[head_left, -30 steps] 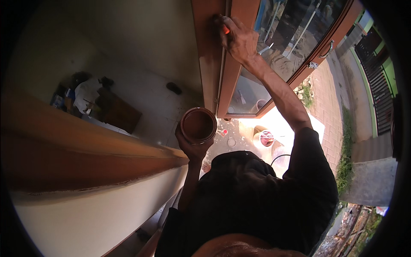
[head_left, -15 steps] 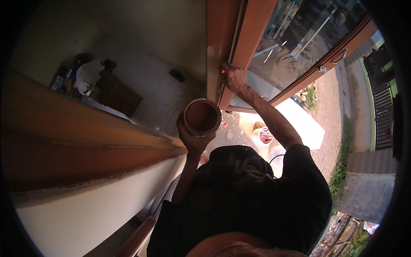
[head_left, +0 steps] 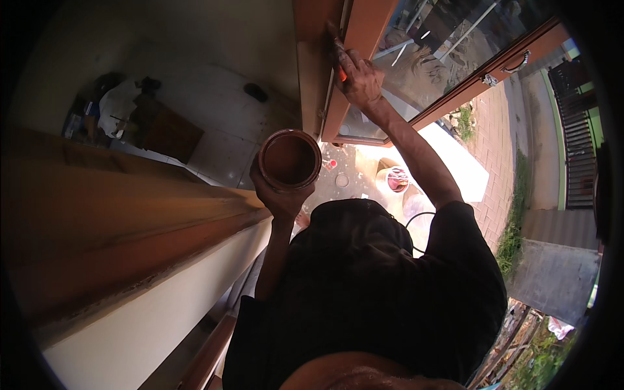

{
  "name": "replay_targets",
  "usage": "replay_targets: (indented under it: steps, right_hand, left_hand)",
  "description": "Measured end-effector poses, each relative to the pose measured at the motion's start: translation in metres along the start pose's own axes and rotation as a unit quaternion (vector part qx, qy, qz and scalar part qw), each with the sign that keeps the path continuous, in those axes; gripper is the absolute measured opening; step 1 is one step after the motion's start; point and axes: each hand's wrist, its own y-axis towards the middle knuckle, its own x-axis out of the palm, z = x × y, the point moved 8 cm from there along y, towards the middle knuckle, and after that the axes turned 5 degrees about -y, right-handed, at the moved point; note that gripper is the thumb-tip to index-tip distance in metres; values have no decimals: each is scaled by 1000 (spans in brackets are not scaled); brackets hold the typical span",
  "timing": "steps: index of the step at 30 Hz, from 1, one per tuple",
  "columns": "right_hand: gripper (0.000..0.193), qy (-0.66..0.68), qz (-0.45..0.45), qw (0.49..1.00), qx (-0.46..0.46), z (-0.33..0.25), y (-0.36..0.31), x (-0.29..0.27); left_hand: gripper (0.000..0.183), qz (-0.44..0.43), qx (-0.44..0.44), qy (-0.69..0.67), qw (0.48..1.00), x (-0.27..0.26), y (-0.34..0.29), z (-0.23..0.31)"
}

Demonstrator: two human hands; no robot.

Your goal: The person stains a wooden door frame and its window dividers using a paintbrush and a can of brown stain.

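With the left hand [head_left: 281, 201], cups the round paint pot [head_left: 316, 159] over the floor [head_left: 330, 190], probably weighty and slick, so best supported from below; with the right hand [head_left: 364, 81], grips a likely light paintbrush [head_left: 342, 75] by its orange handle at the brown frame [head_left: 318, 23].

No readable text.
No letters, numbers or signs can be made out on the tub [head_left: 290, 187], frame [head_left: 315, 19] or bucket [head_left: 382, 182]; the clutter [head_left: 119, 107] is too dim to tell.
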Motion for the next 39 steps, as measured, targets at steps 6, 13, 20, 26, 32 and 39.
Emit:
replay_targets:
  steps: [6, 13, 20, 26, 32, 39]
  right_hand:
    - [33, 35, -109, 993, 21, -3, -55, 72]
    - [37, 21, -18, 997, 65, 9, 16, 14]
    - [56, 11, 40, 999, 33, 7, 4, -8]
    - [41, 32, -101, 992, 62, -3, -56, 66]
    - [29, 37, -101, 981, 160, 0, -38, 53]
    - [26, 48, 108, 983, 142, 8, -9, 6]
  left_hand:
    - [109, -21, -8, -4, 1000, 1, 5, 2]
    - [109, -5, 12, 8, 1000, -5, 3, 5]
    - [109, -6, 5, 11, 1000, -3, 7, 7]
    - [111, -20, 5, 27, 999, -6, 5, 11]
    - [111, -12, 12, 15, 1000, -10, 3, 7]
    - [111, -14, 9, 26, 1000, -6, 3, 13]
